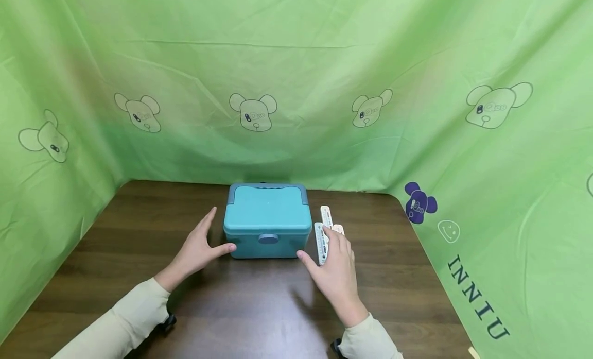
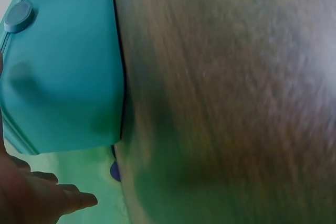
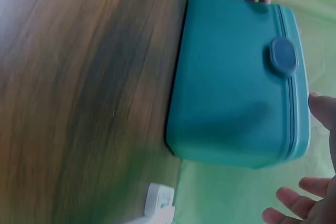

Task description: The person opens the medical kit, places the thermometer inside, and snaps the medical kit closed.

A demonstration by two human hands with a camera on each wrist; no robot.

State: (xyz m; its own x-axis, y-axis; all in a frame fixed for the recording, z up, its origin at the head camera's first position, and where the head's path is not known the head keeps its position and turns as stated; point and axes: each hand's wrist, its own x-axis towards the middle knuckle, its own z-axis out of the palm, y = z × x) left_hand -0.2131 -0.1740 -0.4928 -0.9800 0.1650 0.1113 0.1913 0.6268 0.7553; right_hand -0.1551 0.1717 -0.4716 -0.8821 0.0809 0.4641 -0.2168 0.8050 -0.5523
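The left grip (image 1: 196, 251) is spread wide, thumb apart from its fingers, at the left side of the teal box (image 1: 268, 208); the right grip (image 1: 337, 277) opens likewise at its right. Whether the 2 thumbs touch the box, I cannot tell. The box stands closed on the tabletop (image 1: 241, 307), latch (image 1: 268, 239) in front. Right of the box lie 3 pale strips (image 1: 320, 240), partly hidden. Green cloth (image 1: 296, 148) hangs behind the box.
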